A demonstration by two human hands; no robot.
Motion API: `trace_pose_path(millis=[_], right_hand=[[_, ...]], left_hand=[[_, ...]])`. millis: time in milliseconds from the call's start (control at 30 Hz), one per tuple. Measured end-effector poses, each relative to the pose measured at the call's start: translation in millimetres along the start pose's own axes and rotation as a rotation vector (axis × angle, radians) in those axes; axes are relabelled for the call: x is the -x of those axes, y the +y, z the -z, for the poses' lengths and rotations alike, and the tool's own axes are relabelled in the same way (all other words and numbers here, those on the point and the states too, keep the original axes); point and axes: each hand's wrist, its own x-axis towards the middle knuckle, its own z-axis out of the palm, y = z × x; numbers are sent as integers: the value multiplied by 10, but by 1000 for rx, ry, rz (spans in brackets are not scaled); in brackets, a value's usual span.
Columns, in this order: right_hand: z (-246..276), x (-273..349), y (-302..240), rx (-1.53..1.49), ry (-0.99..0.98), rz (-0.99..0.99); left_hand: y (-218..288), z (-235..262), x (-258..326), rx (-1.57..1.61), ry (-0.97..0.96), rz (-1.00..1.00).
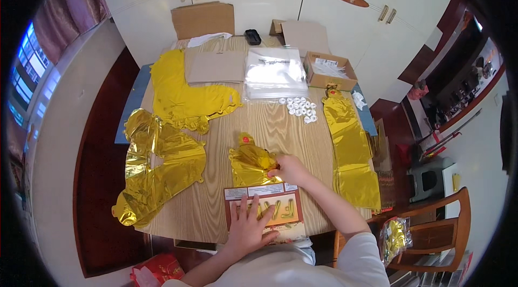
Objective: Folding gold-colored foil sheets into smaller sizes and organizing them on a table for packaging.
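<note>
My left hand [249,228] lies flat with spread fingers on a printed card [291,212] in brown and cream, with gold letter shapes pictured on it, at the table's near edge. Just beyond the card's far edge is a folded gold foil balloon [247,165] with a small red spot at its tip. My right hand [288,171] is closed on the right side of this foil balloon, fingertips pressed together. Whether the balloon's near end lies over or under the card's edge is hard to make out.
Flat gold foil balloons lie at left [162,163], far left [178,98] and right [350,152]. Further back are clear plastic bags [275,71], cardboard sheets [215,66], small white rings [302,107] and an open cardboard box [330,73]. A wooden chair [431,233] stands right.
</note>
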Motion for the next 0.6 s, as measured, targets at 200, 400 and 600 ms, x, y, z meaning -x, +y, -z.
trace_pose_path(millis=[200, 400, 600], right_hand=[[26, 52, 65, 11, 8, -3], [35, 205, 69, -24, -2, -27], [-155, 387, 216, -73, 67, 36]], left_hand=[[-5, 13, -11, 19, 6, -26], [28, 41, 16, 49, -12, -51], [96, 86, 81, 42, -15, -64]])
